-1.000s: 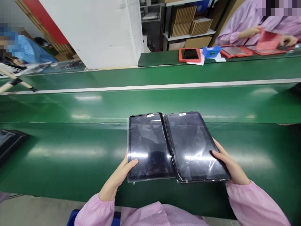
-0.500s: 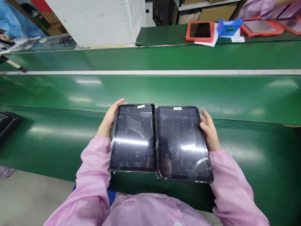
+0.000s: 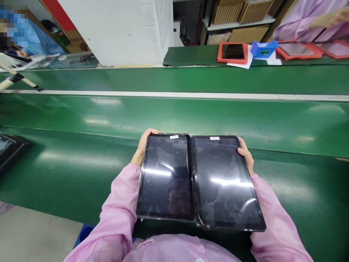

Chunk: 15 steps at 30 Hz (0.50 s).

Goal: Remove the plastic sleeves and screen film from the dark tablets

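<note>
Two dark tablets lie side by side in clear film, each with a small white label at its top edge. My left hand (image 3: 143, 146) grips the outer edge of the left tablet (image 3: 165, 177) near its top corner. My right hand (image 3: 246, 154) holds the outer edge of the right tablet (image 3: 226, 183) in the same way. The inner edges of the tablets touch or nearly touch. Their lower edges reach toward my pink sleeves, and the glass shows glare and reflections.
A green conveyor belt (image 3: 174, 116) with a white divider strip (image 3: 174, 95) runs across the view. A black tablet (image 3: 11, 151) lies at the left edge. On the far side, a co-worker's pink sleeve (image 3: 300, 27) is beside orange-framed tablets (image 3: 298, 51).
Both hands have moved from the lower edges up to the upper outer corners. The tablets have come closer to my body and now lie nearly square to the belt.
</note>
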Each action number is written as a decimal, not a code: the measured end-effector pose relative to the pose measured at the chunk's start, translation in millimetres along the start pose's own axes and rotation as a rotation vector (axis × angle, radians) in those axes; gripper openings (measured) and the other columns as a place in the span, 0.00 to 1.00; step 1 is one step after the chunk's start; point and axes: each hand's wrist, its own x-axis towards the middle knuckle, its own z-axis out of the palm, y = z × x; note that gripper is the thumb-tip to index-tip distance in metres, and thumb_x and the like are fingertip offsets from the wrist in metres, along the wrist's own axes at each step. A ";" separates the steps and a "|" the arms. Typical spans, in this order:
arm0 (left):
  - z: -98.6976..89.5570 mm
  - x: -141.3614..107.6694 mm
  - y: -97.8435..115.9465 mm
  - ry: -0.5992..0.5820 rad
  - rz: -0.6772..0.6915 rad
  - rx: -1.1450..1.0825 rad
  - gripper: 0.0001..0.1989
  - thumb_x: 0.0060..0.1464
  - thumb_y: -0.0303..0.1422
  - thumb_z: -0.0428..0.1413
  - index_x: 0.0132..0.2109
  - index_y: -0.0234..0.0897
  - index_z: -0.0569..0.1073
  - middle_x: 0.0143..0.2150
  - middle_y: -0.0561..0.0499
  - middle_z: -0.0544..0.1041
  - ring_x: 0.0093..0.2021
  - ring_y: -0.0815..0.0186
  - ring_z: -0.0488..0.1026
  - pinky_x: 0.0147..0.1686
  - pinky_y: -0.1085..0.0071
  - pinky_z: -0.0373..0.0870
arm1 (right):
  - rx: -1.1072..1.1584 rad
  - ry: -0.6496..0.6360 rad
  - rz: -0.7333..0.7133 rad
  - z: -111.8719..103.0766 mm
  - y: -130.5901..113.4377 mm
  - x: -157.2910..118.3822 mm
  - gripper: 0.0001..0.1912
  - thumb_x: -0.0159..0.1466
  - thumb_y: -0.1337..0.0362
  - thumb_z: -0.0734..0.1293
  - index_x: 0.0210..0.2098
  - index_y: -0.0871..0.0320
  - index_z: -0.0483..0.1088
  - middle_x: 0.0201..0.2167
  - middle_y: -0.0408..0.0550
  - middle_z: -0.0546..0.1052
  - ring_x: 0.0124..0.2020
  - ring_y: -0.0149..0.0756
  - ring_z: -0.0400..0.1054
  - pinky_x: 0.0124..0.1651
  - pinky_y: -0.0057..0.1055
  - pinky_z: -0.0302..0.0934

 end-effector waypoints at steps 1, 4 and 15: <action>0.0 0.3 -1.7 -0.009 0.016 0.008 0.14 0.58 0.42 0.49 0.30 0.40 0.71 0.40 0.49 0.81 0.48 0.59 0.77 0.57 0.62 0.68 | 0.005 0.007 -0.008 0.7 -0.2 -0.2 0.39 0.56 0.44 0.61 0.66 0.46 0.60 0.66 0.45 0.70 0.67 0.56 0.62 0.63 0.50 0.63; 2.1 0.9 -4.1 -0.012 0.045 -0.005 0.19 0.60 0.48 0.48 0.31 0.40 0.74 0.41 0.47 0.82 0.48 0.58 0.77 0.56 0.61 0.70 | 0.005 0.015 -0.040 2.1 -3.0 -2.3 0.39 0.57 0.45 0.62 0.67 0.44 0.58 0.66 0.45 0.69 0.66 0.54 0.64 0.61 0.49 0.65; 8.4 0.7 1.8 0.124 0.035 0.037 0.29 0.63 0.53 0.45 0.36 0.34 0.80 0.41 0.41 0.83 0.46 0.56 0.78 0.51 0.63 0.71 | -0.139 0.083 -0.127 1.2 -19.2 1.0 0.34 0.54 0.47 0.63 0.58 0.48 0.67 0.63 0.47 0.72 0.70 0.56 0.57 0.65 0.51 0.62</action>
